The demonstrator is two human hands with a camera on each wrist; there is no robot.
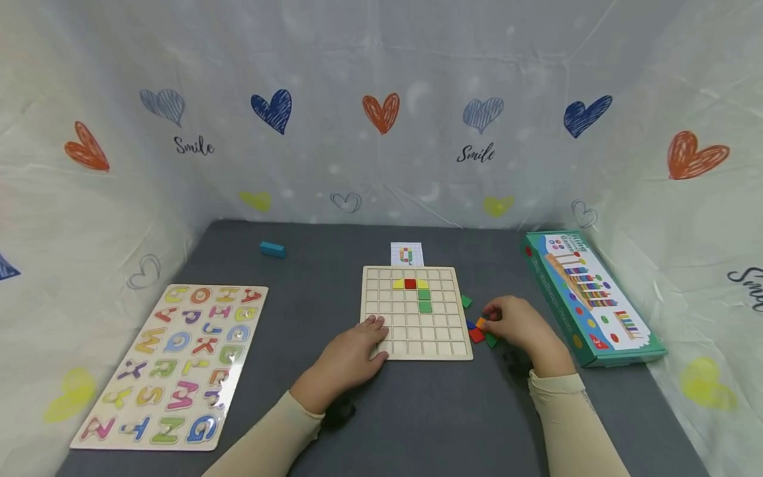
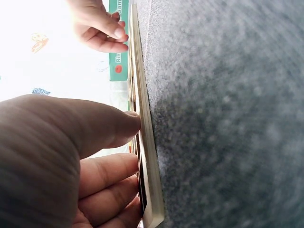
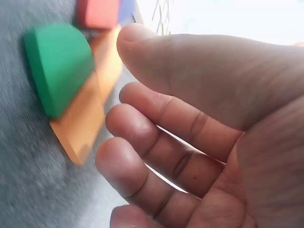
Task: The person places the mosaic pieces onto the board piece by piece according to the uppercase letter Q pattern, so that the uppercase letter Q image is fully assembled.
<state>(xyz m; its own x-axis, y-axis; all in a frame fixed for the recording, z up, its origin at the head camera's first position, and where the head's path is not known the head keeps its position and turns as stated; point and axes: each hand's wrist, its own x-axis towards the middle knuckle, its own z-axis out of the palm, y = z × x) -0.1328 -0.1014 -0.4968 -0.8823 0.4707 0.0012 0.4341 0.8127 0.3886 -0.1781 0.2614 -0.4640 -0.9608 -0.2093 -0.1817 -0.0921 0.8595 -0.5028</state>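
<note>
My left hand (image 1: 352, 351) rests on the near left corner of a wooden grid board (image 1: 411, 338), its thumb at the front edge. On the board lie a red tile (image 1: 410, 284) between two yellow tiles (image 1: 398, 284), with two green tiles (image 1: 424, 306) below the right one. My right hand (image 1: 517, 326) is right of the board over a small cluster of loose pieces. Its thumb and fingertips are apart, beside an orange piece (image 3: 80, 126). A green piece (image 3: 59, 69) with a rounded side and a red piece (image 3: 98, 12) lie close by.
A small pattern card (image 1: 406, 254) lies behind the board. Off to the left is an alphabet puzzle board (image 1: 243, 361), with a blue block (image 1: 273, 250) farther back. A green game box (image 1: 596, 301) lies at the right. Another green piece (image 1: 466, 301) sits by the board's right edge.
</note>
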